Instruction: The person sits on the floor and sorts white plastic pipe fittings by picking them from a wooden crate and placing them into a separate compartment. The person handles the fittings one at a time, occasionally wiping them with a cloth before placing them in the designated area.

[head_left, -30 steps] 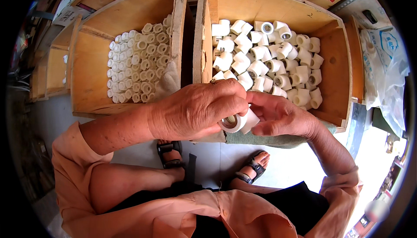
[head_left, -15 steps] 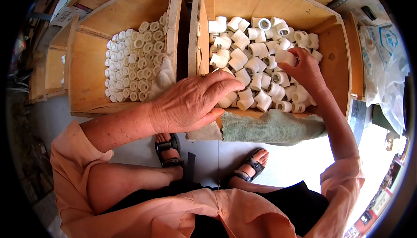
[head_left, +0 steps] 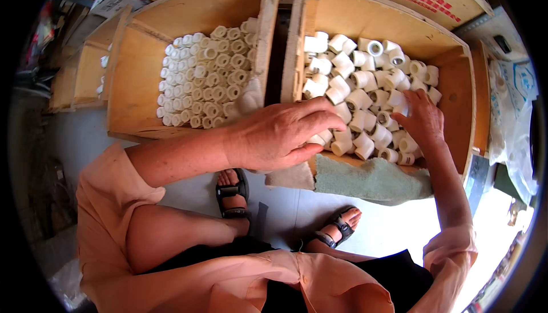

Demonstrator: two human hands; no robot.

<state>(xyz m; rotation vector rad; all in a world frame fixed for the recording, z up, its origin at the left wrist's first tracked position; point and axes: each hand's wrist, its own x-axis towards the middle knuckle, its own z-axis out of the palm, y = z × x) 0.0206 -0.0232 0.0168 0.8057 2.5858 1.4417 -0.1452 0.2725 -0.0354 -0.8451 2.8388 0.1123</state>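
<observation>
White plastic pipe elbows (head_left: 359, 99) lie heaped in the right wooden box (head_left: 292, 45). My left hand (head_left: 285, 133) hovers over the near left corner of this box, palm down. Its thumb and fingers are apart, and I see nothing between them. Farther right, my right hand (head_left: 423, 118) reaches into the heap, thumb and fingertips around one white pipe elbow (head_left: 398, 103); that fitting is partly hidden by the fingers and slightly blurred.
Smaller white fittings (head_left: 205, 79) stand packed in rows in the left wooden box (head_left: 137, 73). Green cloth (head_left: 371, 179) covers the right box's near rim. Clear plastic bags (head_left: 511, 113) hang at the right. My sandalled feet are on the floor below.
The whole view has shifted, so the boxes sit farther right and lower. My right hand has come slightly nearer over the heap. My left hand's index finger and thumb remain apart.
</observation>
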